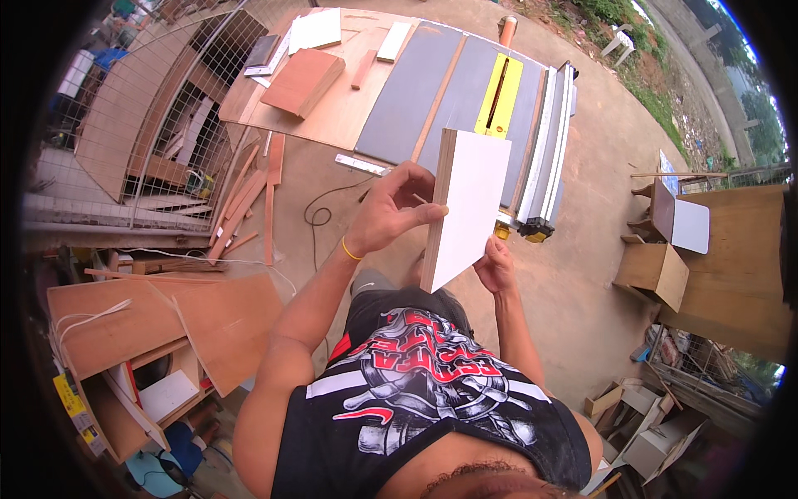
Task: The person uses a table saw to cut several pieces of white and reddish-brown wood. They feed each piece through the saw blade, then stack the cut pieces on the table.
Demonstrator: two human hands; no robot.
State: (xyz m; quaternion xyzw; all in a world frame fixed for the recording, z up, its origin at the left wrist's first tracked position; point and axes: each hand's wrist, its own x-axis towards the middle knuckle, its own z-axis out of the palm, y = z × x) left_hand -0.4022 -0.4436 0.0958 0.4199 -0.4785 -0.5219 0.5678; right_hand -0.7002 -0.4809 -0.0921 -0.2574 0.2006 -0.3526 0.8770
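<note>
White board in both hands

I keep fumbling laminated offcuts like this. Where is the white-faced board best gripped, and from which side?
Grip the white-faced board by its long plywood edges, from the sides. It stands upright and thin, so the left hand pinches the left edge near the top while the right hand steadies the lower right edge; the flat face offers no purchase.
</note>
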